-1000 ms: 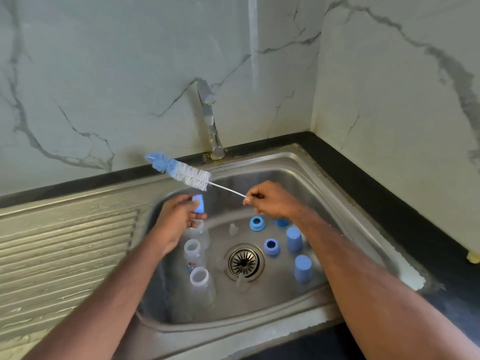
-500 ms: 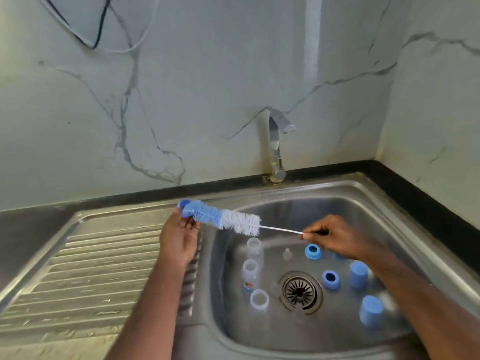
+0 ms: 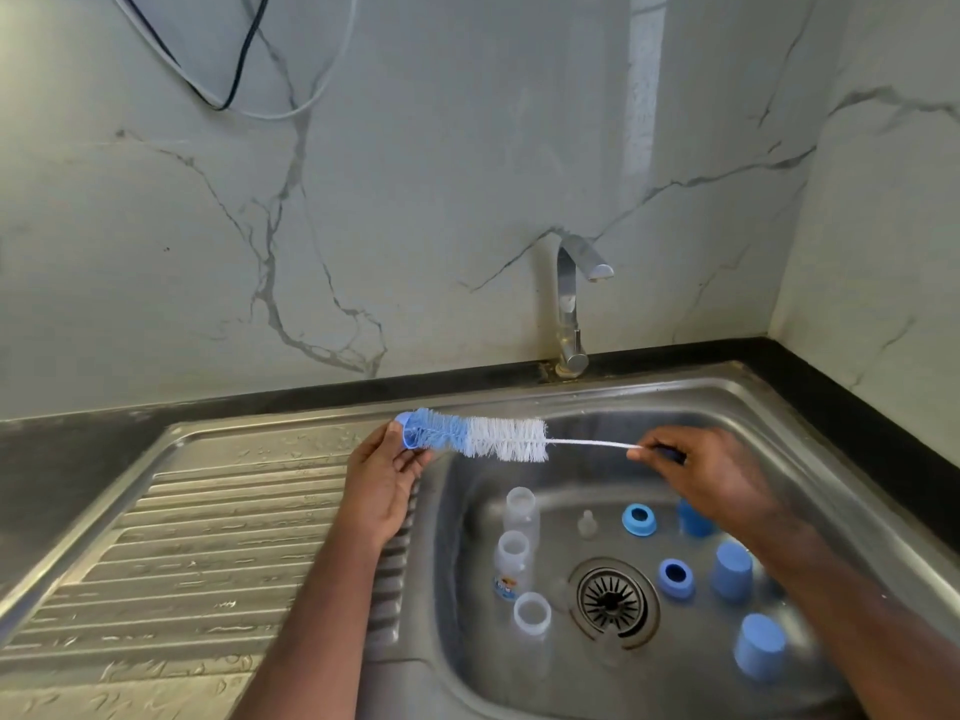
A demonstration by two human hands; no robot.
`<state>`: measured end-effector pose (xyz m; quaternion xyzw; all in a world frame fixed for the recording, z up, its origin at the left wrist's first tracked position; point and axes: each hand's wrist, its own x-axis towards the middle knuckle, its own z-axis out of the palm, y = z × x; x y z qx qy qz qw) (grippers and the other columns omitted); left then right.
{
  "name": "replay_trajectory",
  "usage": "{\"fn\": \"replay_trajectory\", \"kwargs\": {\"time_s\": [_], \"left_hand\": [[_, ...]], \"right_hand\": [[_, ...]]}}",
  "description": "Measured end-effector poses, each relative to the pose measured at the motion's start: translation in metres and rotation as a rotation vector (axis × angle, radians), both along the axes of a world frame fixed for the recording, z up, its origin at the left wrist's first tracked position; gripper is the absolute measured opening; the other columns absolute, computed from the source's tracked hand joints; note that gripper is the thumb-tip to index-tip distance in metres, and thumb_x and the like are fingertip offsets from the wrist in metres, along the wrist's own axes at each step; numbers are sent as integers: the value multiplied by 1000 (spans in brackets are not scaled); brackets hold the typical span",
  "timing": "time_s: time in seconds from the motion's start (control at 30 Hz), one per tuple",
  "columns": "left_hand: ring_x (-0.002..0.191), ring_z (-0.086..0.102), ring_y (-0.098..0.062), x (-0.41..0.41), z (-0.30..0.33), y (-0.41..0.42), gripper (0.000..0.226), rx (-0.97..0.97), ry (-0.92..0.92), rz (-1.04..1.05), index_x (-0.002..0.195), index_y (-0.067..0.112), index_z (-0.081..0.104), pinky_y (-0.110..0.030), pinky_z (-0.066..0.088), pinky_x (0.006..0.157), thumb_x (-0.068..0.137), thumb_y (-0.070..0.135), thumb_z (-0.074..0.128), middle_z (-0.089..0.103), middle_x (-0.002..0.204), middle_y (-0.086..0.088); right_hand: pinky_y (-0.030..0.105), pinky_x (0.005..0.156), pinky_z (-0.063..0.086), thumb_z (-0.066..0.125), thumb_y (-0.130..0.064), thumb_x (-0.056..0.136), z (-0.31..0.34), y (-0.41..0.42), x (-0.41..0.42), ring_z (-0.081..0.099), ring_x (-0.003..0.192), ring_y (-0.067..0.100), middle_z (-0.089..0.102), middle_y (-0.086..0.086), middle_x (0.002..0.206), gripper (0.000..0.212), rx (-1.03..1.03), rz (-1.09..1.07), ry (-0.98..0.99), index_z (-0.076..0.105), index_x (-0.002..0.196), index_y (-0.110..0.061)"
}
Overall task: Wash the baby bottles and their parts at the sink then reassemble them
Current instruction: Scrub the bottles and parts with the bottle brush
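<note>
The right hand (image 3: 711, 470) pinches the thin wire handle of the bottle brush (image 3: 483, 438), fingers curled round it above the back of the sink basin (image 3: 779, 407). The left hand (image 3: 382, 475) holds a small blue cap (image 3: 408, 433) pressed over the brush's blue tip, thumb and fingers curled around it, at the edge where the ridged drainboard (image 3: 208, 537) meets the basin. The brush lies nearly level between the hands, well above the parts below. On the basin floor three clear bottles (image 3: 514, 556) stand in a row at the left, a clear teat (image 3: 587, 524) behind the drain (image 3: 610, 597), and blue rings (image 3: 639, 519) and caps (image 3: 732, 569) to the right. The tap (image 3: 569, 309) stands behind, apart from both hands.
</note>
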<state>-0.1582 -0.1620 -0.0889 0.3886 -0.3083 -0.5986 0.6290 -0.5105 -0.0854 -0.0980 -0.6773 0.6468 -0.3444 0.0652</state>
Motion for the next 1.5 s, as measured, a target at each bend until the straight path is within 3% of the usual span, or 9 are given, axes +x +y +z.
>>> {"fn": "replay_trajectory", "kwargs": {"time_s": [0.13,0.37,0.5,0.6,0.8,0.97,1.1,1.33,1.5], "left_hand": [[108,68,-30,0,-2,-3,21,-8,44,7,113,0,64,-34,60,89,102,15,54,70,114,-20],[117,66,-29,8,-4,-6,28,10,101,-15,121,2,63,-42,50,103,101,21,57,69,123,-20],[113,68,-27,8,-3,-5,30,-19,153,3,123,0,61,-40,54,99,100,19,58,72,114,-16],[112,68,-27,7,0,-5,26,-28,167,11,113,2,63,-38,58,92,95,20,61,71,112,-16],[100,72,-21,5,0,-4,12,-70,106,21,97,9,67,-34,59,90,100,13,56,77,95,-6],[93,73,-17,6,0,-3,15,-84,100,22,91,11,67,-34,58,89,101,10,55,77,90,-3],[93,72,-17,7,1,-2,31,-90,104,27,76,17,76,-34,58,90,99,8,57,77,88,-2],[106,70,-24,11,-4,-5,2,-149,167,-43,87,15,74,-42,54,100,85,14,73,76,99,-6],[115,67,-25,17,-7,-10,66,-184,176,-121,99,14,71,-41,53,100,46,38,101,73,111,-9]], "right_hand": [[39,69,55,39,-62,93,7,0,-4,62,65,12,68,-12,73,45,-195,0,285,73,93,-33],[30,63,47,41,-56,102,4,6,11,53,57,6,60,-6,63,49,295,249,213,59,68,-25],[35,65,55,63,-45,96,4,6,11,60,63,7,64,-7,68,21,212,226,86,63,79,-32],[32,68,55,56,-53,97,6,5,9,61,71,5,68,-15,80,18,142,13,262,67,92,-40],[24,54,36,22,-64,98,7,8,11,48,52,9,50,-9,57,52,-81,160,419,53,75,-29],[26,51,42,54,-46,99,3,8,19,51,52,7,55,-11,59,28,88,338,-64,55,77,-29],[27,57,52,77,-39,86,1,3,17,60,60,7,62,-10,64,20,71,164,-24,62,74,-33],[32,60,53,54,-48,98,3,0,9,57,61,5,61,-11,67,19,-76,-57,221,67,92,-36],[30,56,46,43,-56,99,0,-2,10,54,56,9,55,-8,60,35,147,157,53,54,74,-33]]}}
